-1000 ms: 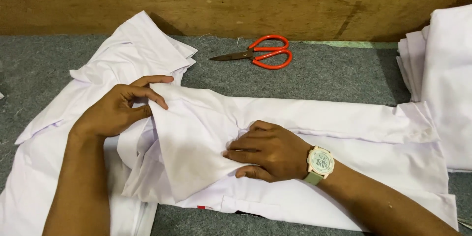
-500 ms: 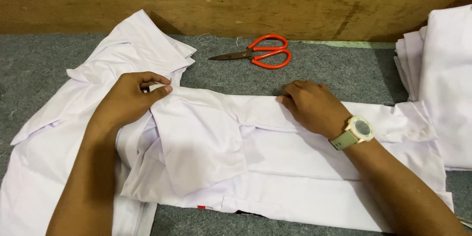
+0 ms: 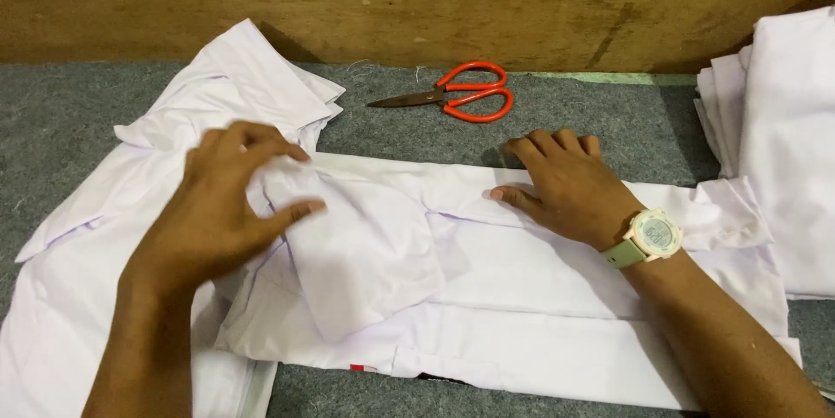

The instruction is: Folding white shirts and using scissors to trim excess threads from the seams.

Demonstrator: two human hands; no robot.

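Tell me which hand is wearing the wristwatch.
The right hand, flat on the white garment; the left hand has a bare wrist.

Both hands (image 3: 217, 209) flat on white shirt (image 3: 487, 296)

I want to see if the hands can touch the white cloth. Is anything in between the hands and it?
Nothing visible. The left hand and the right hand both rest directly on the white cloth. The orange scissors lie apart, farther back on the grey table.
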